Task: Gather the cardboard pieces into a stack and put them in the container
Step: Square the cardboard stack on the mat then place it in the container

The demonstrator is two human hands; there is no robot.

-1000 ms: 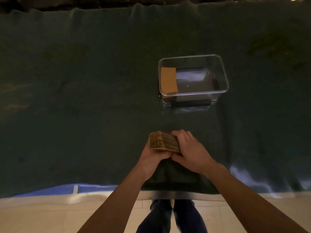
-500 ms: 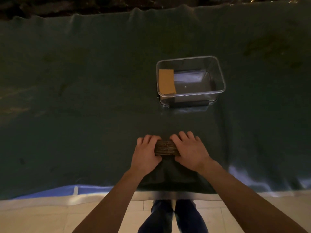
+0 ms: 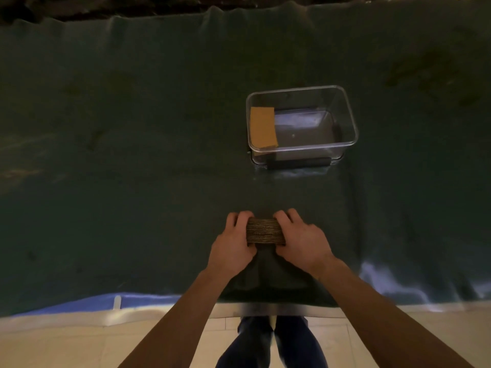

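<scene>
A stack of brown cardboard pieces (image 3: 264, 231) stands on edge on the dark green cloth near the table's front, its corrugated edges facing me. My left hand (image 3: 233, 244) presses against its left side and my right hand (image 3: 301, 239) against its right side, both gripping it. Farther back and slightly right sits a clear plastic container (image 3: 345, 112). One tan cardboard piece (image 3: 263, 127) leans inside against its left wall.
The dark green cloth (image 3: 119, 155) covers the whole table, with wrinkles near the front right. The table's front edge (image 3: 265, 309) runs just below my wrists. Below it are pale floor tiles and my legs (image 3: 271, 343).
The stack was held tilted above the cloth a second ago. Both hands have since set it down on edge and now squeeze it from either side.
</scene>
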